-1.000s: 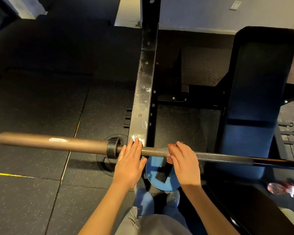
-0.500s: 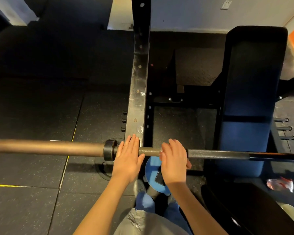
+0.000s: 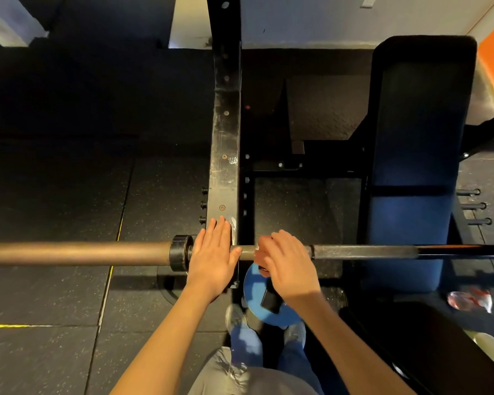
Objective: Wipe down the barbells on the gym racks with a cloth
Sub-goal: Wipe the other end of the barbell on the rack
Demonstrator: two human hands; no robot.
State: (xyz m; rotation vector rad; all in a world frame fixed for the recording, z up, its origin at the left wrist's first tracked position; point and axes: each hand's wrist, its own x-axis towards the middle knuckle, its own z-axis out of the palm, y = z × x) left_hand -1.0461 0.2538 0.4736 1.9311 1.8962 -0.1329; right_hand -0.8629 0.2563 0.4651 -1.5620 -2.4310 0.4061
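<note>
The right hand (image 3: 290, 266) lies over the thin part of the long dark metal barbell (image 3: 362, 251) with its fingers curled down around a small reddish-pink cloth (image 3: 262, 250), which it presses to the bar; only a little of the cloth shows, at the 9 o'clock side of the hand. The left hand (image 3: 213, 256) grips nothing: it rests flat on the bar with straight fingers held together, pointing to 12 o'clock. It is just beside the black round collar (image 3: 180, 256), which is at its 9 o'clock side. The barbell runs across the view from 9 o'clock to 3 o'clock, and its thick brown sleeve (image 3: 74, 253) reaches to the 9 o'clock edge. The scratched black steel rack upright (image 3: 226, 138) goes from the left hand's fingertips toward 12 o'clock. A dark blue padded bench (image 3: 419, 166) stands at 2 o'clock. A round blue disc (image 3: 254, 289) lies on the black rubber floor (image 3: 54, 195) at 6 o'clock of the right hand. A crumpled clear wrapper (image 3: 468, 300) is at 4 o'clock.
</note>
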